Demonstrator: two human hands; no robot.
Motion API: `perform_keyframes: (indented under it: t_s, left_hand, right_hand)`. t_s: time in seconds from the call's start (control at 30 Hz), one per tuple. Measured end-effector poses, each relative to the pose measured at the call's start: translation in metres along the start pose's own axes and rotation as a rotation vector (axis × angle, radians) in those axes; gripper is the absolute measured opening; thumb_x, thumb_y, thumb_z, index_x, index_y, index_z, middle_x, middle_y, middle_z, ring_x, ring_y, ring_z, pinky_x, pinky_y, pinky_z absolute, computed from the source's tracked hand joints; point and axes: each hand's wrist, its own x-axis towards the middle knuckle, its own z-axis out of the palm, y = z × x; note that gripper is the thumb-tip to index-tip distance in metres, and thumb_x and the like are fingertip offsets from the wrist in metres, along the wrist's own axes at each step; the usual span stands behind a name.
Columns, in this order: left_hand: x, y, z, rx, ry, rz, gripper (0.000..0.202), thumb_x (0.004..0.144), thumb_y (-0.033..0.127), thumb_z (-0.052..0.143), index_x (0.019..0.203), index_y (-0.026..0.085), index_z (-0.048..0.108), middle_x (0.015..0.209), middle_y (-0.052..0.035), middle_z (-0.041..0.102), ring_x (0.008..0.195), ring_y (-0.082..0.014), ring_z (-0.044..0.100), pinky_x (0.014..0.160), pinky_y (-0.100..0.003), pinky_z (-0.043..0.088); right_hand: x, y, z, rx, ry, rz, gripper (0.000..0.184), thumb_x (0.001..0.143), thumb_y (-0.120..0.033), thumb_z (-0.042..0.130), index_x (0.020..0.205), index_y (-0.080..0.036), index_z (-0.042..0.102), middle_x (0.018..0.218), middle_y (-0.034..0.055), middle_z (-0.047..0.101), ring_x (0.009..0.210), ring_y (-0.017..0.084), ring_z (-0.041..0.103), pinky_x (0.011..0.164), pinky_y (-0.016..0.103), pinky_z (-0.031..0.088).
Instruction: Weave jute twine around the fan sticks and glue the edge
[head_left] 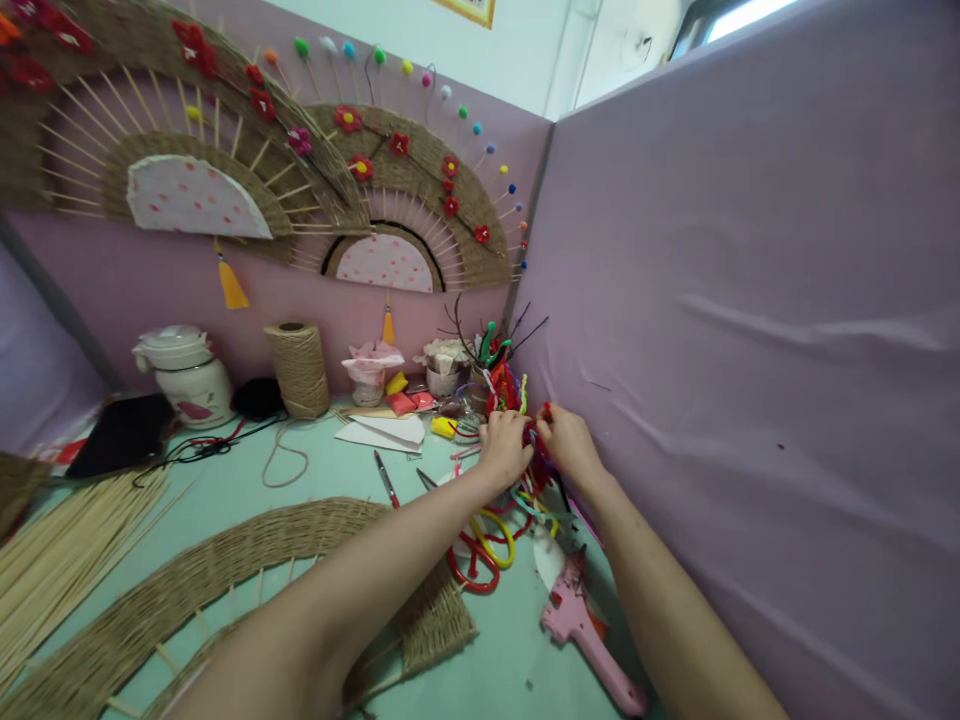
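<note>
At the far right corner of the table, both hands reach into a tangled pile of coloured pipe cleaners (541, 475), mostly red and purple. My left hand (506, 447) curls over the pile's left side, and its fingertips are partly hidden among the strands. Beside the purple wall, my right hand (568, 442) is closed in a pinch at the pile, with a bit of red at its fingertips. Behind them stands an upright bunch of red pipe cleaners (504, 387). Red-handled scissors (474, 565) and yellow-handled scissors (499, 540) lie just in front of the pile.
A pink glue gun (589, 640) lies near my right forearm. A woven fan-shaped piece (300, 525) lies under my left arm. Further back are a twine spool (298, 370), a white jar (186, 375) and a pen (386, 478). The purple wall (750, 350) borders the right.
</note>
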Motion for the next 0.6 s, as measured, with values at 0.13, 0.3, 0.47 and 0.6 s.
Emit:
perform_keyframes:
  t_s: [0.13,0.3,0.47,0.6]
  left_hand:
    - [0.010,0.001,0.014,-0.003,-0.004,-0.109,0.039,0.077,0.032,0.062,0.114,0.023,0.055,0.121,-0.0062,0.052,0.112,-0.0274,0.039,0.091,-0.044,0.034]
    - [0.020,-0.003,0.020,-0.103,0.055,-0.283,0.035,0.079,0.036,0.062,0.112,0.026,0.058,0.115,-0.0075,0.053,0.110,-0.0296,0.040,0.090,-0.045,0.034]
    - [0.027,-0.015,0.013,-0.141,0.037,-0.329,0.037,0.084,0.035,0.054,0.120,0.028,0.054,0.115,-0.0092,0.055,0.112,-0.0310,0.041,0.092,-0.048,0.032]
    - [0.030,-0.019,0.007,-0.153,0.004,-0.322,0.041,0.083,0.034,0.053,0.124,0.028,0.052,0.115,-0.0107,0.056,0.113,-0.0330,0.042,0.091,-0.049,0.034]
  right_hand:
    - [0.006,-0.003,-0.011,0.267,0.098,0.040,0.020,0.083,-0.025,0.038,0.079,-0.017,0.055,0.073,0.0056,0.064,0.065,0.017,0.055,0.061,0.026,0.038]
    - [-0.002,-0.020,-0.029,0.689,0.111,-0.022,0.018,0.083,-0.034,0.043,0.080,-0.019,0.051,0.069,0.0002,0.059,0.056,0.013,0.049,0.055,0.024,0.039]
    - [-0.017,-0.038,-0.058,1.015,0.123,-0.029,0.017,0.084,-0.037,0.048,0.082,-0.020,0.050,0.056,-0.0075,0.044,0.043,0.008,0.036,0.043,0.020,0.031]
    - [-0.039,-0.048,-0.089,1.070,0.268,-0.074,0.016,0.087,-0.034,0.049,0.088,-0.019,0.053,0.057,-0.0082,0.041,0.043,0.006,0.034,0.043,0.019,0.030]
